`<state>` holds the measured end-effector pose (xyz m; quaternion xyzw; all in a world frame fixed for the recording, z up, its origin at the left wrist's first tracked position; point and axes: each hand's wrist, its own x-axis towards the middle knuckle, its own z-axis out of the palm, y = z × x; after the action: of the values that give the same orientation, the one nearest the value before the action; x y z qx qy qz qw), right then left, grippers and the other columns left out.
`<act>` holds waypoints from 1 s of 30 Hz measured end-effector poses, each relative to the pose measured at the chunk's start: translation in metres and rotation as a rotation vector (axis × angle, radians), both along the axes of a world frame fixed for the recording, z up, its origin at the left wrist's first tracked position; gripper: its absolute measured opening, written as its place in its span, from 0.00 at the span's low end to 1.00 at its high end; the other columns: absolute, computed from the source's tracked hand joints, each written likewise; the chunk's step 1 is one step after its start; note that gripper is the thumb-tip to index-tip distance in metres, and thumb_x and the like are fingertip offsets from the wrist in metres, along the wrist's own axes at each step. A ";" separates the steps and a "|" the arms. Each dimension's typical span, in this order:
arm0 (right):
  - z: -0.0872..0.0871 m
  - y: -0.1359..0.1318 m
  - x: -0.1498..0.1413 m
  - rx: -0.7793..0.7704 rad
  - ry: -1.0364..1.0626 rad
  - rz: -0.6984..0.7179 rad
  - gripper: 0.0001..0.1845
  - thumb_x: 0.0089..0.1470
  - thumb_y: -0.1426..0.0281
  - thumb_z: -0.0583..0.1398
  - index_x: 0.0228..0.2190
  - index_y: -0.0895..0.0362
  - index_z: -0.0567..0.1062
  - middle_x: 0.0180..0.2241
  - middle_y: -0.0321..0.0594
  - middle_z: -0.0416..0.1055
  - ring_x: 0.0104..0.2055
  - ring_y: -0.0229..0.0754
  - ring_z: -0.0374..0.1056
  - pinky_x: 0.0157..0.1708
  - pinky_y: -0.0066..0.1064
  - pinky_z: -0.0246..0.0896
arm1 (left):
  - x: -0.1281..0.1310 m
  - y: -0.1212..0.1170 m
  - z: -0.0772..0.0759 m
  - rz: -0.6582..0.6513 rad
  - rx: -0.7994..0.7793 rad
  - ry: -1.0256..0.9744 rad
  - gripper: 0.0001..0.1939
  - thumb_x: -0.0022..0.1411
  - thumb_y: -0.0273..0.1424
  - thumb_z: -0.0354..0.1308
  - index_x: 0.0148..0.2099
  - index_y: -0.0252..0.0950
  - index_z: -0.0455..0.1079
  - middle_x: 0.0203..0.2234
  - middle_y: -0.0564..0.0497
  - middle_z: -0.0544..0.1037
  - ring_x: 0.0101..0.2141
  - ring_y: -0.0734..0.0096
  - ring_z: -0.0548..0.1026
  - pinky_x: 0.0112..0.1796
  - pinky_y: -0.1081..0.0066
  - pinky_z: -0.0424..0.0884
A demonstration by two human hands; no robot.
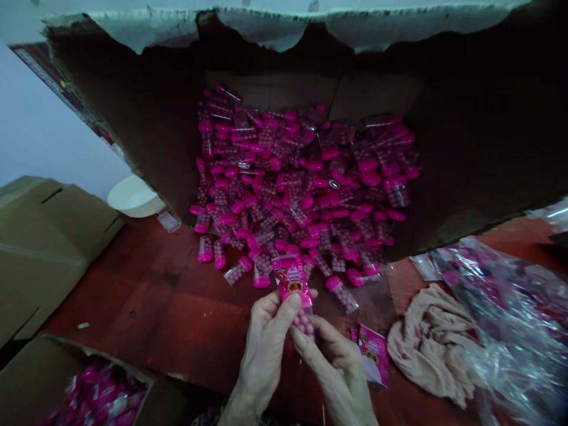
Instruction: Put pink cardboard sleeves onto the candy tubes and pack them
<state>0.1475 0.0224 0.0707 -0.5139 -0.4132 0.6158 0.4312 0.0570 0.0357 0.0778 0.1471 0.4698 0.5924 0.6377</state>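
Note:
Between my two hands is a small clear candy tube (304,322) filled with pink balls, its upper part inside a pink printed wrapper (291,273). My left hand (266,337) is closed on the wrapped part, thumb lying over the print. The lower, bare end is pinched by the thumb and fingers of my right hand (335,361). Just beyond my hands lies a heap of similar candy tubes (284,189) with pink caps, spilling from a large cardboard box (151,118) tipped on its side. Flat printed wrappers (374,355) rest right of my right hand.
A crumpled beige cloth (432,343) and clear plastic bags (519,331) with pink prints lie on the right. At lower left, an open carton (160,399) holds pink wrapped packs. Another carton (53,236) and a white bowl (135,197) stand left on the red table (146,307).

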 end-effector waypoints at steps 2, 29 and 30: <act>0.000 0.001 0.001 0.020 -0.019 0.032 0.13 0.46 0.61 0.63 0.29 0.58 0.78 0.25 0.39 0.74 0.28 0.40 0.68 0.28 0.27 0.64 | -0.001 0.001 -0.002 -0.016 0.013 0.019 0.13 0.55 0.36 0.59 0.39 0.32 0.76 0.15 0.52 0.71 0.19 0.78 0.66 0.22 0.77 0.63; -0.015 0.001 -0.001 -0.001 -0.038 0.058 0.13 0.47 0.60 0.62 0.26 0.58 0.77 0.21 0.36 0.68 0.25 0.37 0.63 0.25 0.24 0.60 | -0.015 -0.002 -0.011 -0.040 0.020 -0.062 0.14 0.55 0.35 0.59 0.39 0.29 0.76 0.30 0.41 0.80 0.27 0.68 0.75 0.31 0.70 0.68; -0.015 0.001 -0.001 0.001 -0.039 0.041 0.13 0.47 0.60 0.62 0.25 0.58 0.77 0.21 0.36 0.68 0.25 0.37 0.63 0.25 0.24 0.60 | -0.012 -0.002 -0.011 -0.007 0.015 -0.075 0.14 0.55 0.35 0.59 0.39 0.29 0.76 0.31 0.41 0.80 0.28 0.68 0.75 0.31 0.70 0.69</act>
<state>0.1462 0.0231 0.0558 -0.5172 -0.4323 0.6142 0.4103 0.0454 0.0336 0.0670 0.1311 0.4409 0.5987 0.6557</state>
